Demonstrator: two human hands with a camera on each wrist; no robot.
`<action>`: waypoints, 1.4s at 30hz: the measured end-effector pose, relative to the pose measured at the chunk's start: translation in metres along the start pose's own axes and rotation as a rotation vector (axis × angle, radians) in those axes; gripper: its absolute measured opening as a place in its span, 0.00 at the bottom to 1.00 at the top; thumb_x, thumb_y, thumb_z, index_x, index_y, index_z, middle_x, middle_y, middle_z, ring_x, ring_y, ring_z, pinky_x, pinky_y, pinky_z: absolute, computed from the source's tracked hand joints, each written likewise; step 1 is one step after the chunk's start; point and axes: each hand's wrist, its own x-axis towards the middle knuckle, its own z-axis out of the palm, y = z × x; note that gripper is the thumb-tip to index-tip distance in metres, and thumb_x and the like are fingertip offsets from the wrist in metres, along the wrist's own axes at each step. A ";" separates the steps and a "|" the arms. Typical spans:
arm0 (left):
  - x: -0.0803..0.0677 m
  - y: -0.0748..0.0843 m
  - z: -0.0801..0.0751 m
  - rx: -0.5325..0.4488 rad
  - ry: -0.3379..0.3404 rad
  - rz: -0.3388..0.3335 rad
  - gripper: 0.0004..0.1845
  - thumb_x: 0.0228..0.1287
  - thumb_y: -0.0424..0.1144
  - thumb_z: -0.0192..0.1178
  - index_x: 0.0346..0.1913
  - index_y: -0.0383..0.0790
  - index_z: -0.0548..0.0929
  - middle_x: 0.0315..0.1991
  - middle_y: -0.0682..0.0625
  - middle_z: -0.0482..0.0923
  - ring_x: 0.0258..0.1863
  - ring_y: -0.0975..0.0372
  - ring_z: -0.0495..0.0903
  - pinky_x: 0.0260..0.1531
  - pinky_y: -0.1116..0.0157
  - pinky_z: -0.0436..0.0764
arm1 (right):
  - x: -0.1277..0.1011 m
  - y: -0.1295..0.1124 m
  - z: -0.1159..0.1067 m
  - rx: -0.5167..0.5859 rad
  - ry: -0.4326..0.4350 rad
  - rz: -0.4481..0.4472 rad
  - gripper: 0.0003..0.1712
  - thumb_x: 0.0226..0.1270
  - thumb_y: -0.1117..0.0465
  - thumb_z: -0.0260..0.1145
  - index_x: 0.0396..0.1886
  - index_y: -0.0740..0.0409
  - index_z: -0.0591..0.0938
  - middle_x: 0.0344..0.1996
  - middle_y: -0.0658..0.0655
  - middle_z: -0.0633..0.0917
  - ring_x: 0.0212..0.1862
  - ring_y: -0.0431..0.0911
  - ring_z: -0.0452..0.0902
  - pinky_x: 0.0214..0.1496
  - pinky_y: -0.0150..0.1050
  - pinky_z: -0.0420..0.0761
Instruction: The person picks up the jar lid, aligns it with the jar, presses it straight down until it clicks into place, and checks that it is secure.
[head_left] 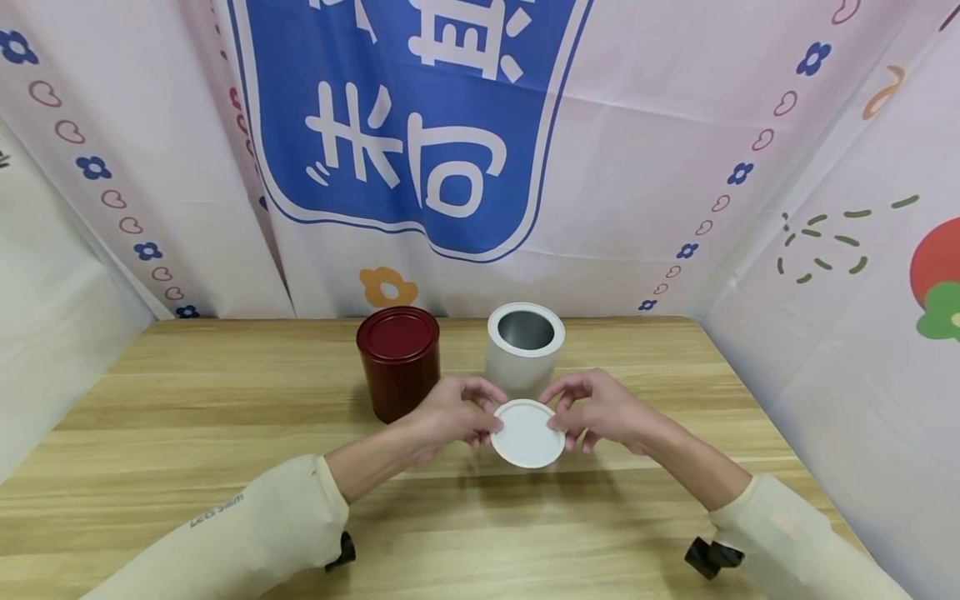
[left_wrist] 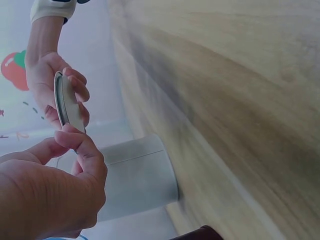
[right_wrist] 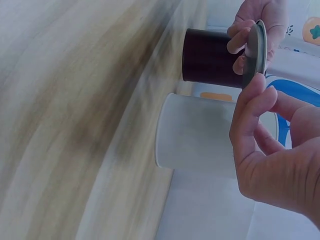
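Between the two hands, a round white lid [head_left: 528, 435] is held above the table, in front of an uncovered white can [head_left: 522, 371]. My left hand [head_left: 454, 414] pinches the lid's left edge between thumb and fingers. The right hand [head_left: 601, 410] pinches the opposite edge. Both wrist views show the lid edge-on, its grooved rim facing sideways; the lid [left_wrist: 69, 102] is well off the wood. The can stands upright with its open mouth up, showing a grey metallic inside. In the right wrist view, the white can [right_wrist: 195, 131] stands behind the lid.
A dark red can [head_left: 398, 367] with its lid on stands left of the white can, close by my left hand. The wooden table [head_left: 225, 400] ends at a printed cloth backdrop [head_left: 600, 208]. Cloth walls rise on both sides.
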 end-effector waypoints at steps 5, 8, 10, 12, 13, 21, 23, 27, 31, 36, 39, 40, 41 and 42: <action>0.001 0.007 -0.001 0.010 0.010 0.002 0.15 0.62 0.19 0.66 0.51 0.27 0.83 0.32 0.46 0.76 0.21 0.61 0.78 0.21 0.72 0.78 | -0.001 -0.006 -0.002 -0.003 0.013 -0.016 0.19 0.64 0.71 0.69 0.54 0.70 0.81 0.30 0.58 0.80 0.23 0.45 0.82 0.20 0.31 0.78; 0.001 0.011 -0.001 0.017 0.010 0.004 0.15 0.62 0.19 0.65 0.51 0.27 0.83 0.33 0.46 0.76 0.20 0.61 0.78 0.21 0.72 0.78 | -0.001 -0.009 -0.003 -0.004 0.018 -0.019 0.19 0.64 0.71 0.69 0.54 0.70 0.82 0.31 0.58 0.80 0.22 0.44 0.82 0.20 0.31 0.78; 0.001 0.014 -0.001 0.021 0.007 0.009 0.15 0.62 0.19 0.65 0.52 0.27 0.83 0.32 0.46 0.75 0.20 0.62 0.78 0.20 0.72 0.78 | -0.002 -0.011 -0.004 -0.005 0.019 -0.022 0.19 0.64 0.71 0.69 0.54 0.70 0.82 0.31 0.58 0.80 0.22 0.44 0.81 0.21 0.31 0.79; 0.000 0.017 -0.001 0.024 0.003 0.016 0.15 0.62 0.20 0.65 0.52 0.27 0.83 0.32 0.46 0.75 0.20 0.62 0.78 0.20 0.73 0.78 | -0.002 -0.012 -0.006 -0.009 0.021 -0.027 0.18 0.64 0.71 0.69 0.54 0.70 0.82 0.31 0.58 0.80 0.23 0.44 0.81 0.20 0.31 0.79; 0.000 0.018 -0.001 0.026 0.002 0.020 0.15 0.62 0.20 0.65 0.52 0.27 0.83 0.32 0.46 0.75 0.20 0.62 0.78 0.20 0.73 0.78 | -0.002 -0.013 -0.006 -0.013 0.023 -0.031 0.18 0.64 0.71 0.69 0.54 0.70 0.82 0.31 0.58 0.80 0.23 0.44 0.81 0.20 0.31 0.79; 0.000 0.028 -0.002 0.028 0.000 0.034 0.15 0.62 0.20 0.63 0.53 0.26 0.82 0.32 0.46 0.75 0.19 0.62 0.78 0.20 0.73 0.79 | -0.001 -0.020 -0.011 -0.022 0.039 -0.055 0.18 0.65 0.71 0.68 0.55 0.71 0.81 0.31 0.58 0.79 0.23 0.44 0.81 0.20 0.31 0.78; 0.000 0.031 -0.003 0.034 0.001 0.031 0.15 0.63 0.20 0.63 0.53 0.26 0.82 0.32 0.46 0.75 0.20 0.62 0.79 0.20 0.73 0.79 | -0.002 -0.023 -0.012 -0.019 0.041 -0.066 0.18 0.65 0.72 0.68 0.54 0.72 0.81 0.31 0.58 0.80 0.23 0.44 0.81 0.20 0.31 0.78; 0.001 0.037 -0.005 0.037 0.007 0.039 0.15 0.63 0.19 0.63 0.53 0.27 0.82 0.32 0.46 0.75 0.20 0.61 0.79 0.20 0.72 0.79 | -0.002 -0.028 -0.015 -0.021 0.057 -0.084 0.17 0.65 0.72 0.68 0.53 0.72 0.82 0.32 0.59 0.80 0.23 0.44 0.81 0.19 0.31 0.77; 0.003 0.042 -0.007 0.024 0.015 0.056 0.16 0.62 0.19 0.62 0.53 0.27 0.83 0.31 0.46 0.75 0.19 0.61 0.78 0.19 0.72 0.79 | 0.002 -0.032 -0.016 -0.025 0.076 -0.084 0.17 0.65 0.72 0.68 0.53 0.72 0.83 0.32 0.58 0.80 0.24 0.45 0.81 0.20 0.32 0.78; 0.006 0.050 -0.011 0.033 0.028 0.061 0.16 0.61 0.19 0.63 0.52 0.28 0.84 0.30 0.46 0.75 0.19 0.61 0.79 0.19 0.72 0.79 | 0.007 -0.037 -0.021 -0.027 0.098 -0.101 0.17 0.64 0.72 0.68 0.53 0.73 0.83 0.31 0.58 0.81 0.23 0.45 0.81 0.21 0.32 0.78; 0.007 0.056 -0.012 0.043 0.030 0.058 0.16 0.62 0.20 0.63 0.53 0.29 0.84 0.29 0.46 0.76 0.19 0.61 0.80 0.20 0.71 0.80 | 0.009 -0.041 -0.024 -0.036 0.116 -0.120 0.17 0.64 0.72 0.68 0.52 0.73 0.84 0.31 0.58 0.82 0.23 0.45 0.81 0.20 0.32 0.79; 0.008 0.058 -0.012 0.046 0.031 0.055 0.16 0.62 0.20 0.64 0.53 0.29 0.84 0.29 0.46 0.76 0.19 0.60 0.80 0.20 0.71 0.80 | 0.010 -0.042 -0.024 -0.038 0.121 -0.123 0.17 0.64 0.72 0.68 0.52 0.74 0.84 0.30 0.58 0.82 0.23 0.45 0.81 0.20 0.33 0.79; 0.008 0.059 -0.013 0.048 0.032 0.052 0.17 0.63 0.19 0.64 0.54 0.29 0.84 0.30 0.46 0.76 0.20 0.60 0.81 0.20 0.71 0.81 | 0.010 -0.042 -0.025 -0.038 0.127 -0.123 0.16 0.64 0.72 0.69 0.51 0.74 0.85 0.31 0.58 0.82 0.23 0.45 0.81 0.20 0.33 0.79; 0.009 0.061 -0.013 0.049 0.033 0.052 0.17 0.63 0.20 0.64 0.54 0.29 0.84 0.30 0.46 0.76 0.20 0.60 0.81 0.21 0.71 0.81 | 0.011 -0.043 -0.026 -0.039 0.130 -0.124 0.16 0.64 0.72 0.69 0.51 0.74 0.85 0.31 0.58 0.83 0.23 0.45 0.81 0.20 0.33 0.80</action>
